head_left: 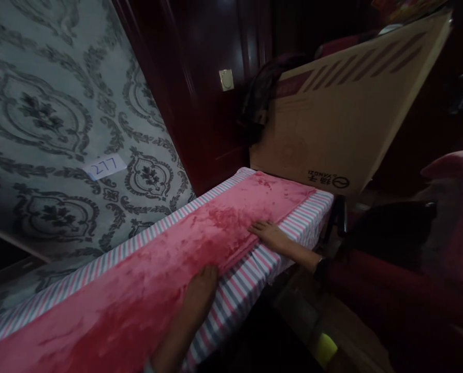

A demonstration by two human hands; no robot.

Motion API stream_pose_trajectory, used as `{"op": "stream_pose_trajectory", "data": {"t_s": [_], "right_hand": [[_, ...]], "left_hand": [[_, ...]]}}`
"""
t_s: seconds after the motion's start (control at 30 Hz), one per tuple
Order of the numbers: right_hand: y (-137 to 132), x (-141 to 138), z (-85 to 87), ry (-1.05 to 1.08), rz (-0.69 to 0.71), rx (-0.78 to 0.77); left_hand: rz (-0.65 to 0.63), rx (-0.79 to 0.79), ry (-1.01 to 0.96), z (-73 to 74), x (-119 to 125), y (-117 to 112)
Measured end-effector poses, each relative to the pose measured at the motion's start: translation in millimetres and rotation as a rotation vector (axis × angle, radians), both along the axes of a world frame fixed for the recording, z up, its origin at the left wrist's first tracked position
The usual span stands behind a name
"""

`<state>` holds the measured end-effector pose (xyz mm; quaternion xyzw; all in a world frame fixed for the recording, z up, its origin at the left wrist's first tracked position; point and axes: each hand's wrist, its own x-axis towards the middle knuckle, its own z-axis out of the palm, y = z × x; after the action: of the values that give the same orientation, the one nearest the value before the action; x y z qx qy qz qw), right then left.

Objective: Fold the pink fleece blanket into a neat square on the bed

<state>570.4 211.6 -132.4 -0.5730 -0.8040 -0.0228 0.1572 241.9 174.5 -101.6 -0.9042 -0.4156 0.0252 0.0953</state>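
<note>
A long pink plush cloth (165, 259), with darker red patches in its pile, lies lengthwise over a striped sheet (239, 285) on a narrow table or bench. My right hand (270, 235) rests on the cloth's near edge, palm down with the fingers stretched out. Closer to me, my left hand (202, 285) is at the same edge. Its fingers look bent together on the cloth, with their tips partly hidden.
Patterned wallpaper (60, 119) with a paper label (105, 167) reading 277 borders the far side. A large cardboard box (324, 119) stands at the far end, beside a dark red door (200, 93). Something yellow (326, 348) lies low at right.
</note>
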Motion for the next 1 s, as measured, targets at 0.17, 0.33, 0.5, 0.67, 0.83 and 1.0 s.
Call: {"op": "stream_pose_trajectory", "data": {"t_s": [0.17,0.33,0.5,0.67,0.83,1.0], "right_hand": [[-4.3,10.6,-12.9,0.087,0.019,0.121],[-15.3,25.6,-23.5,0.185,0.139,0.096],[4.5,63.7,-13.2,0.412,0.055,0.116],[42.1,124.2,8.7,0.486,-0.702,0.233],[58.5,170.6,17.6,0.517,-1.1,0.075],[72.2,193.3,13.9,0.51,-1.161,0.038]], "left_hand": [[0.021,0.021,0.014,1.2,-5.3,-10.4],[0.005,-0.071,0.037,6.2,5.3,-16.7],[-0.173,-0.091,-0.191,17.5,32.4,14.4],[-0.277,-0.137,-0.211,14.4,81.0,54.0],[-0.362,-0.297,-0.163,8.3,104.3,69.5],[-0.336,-0.386,-0.193,9.6,106.9,85.7]]}}
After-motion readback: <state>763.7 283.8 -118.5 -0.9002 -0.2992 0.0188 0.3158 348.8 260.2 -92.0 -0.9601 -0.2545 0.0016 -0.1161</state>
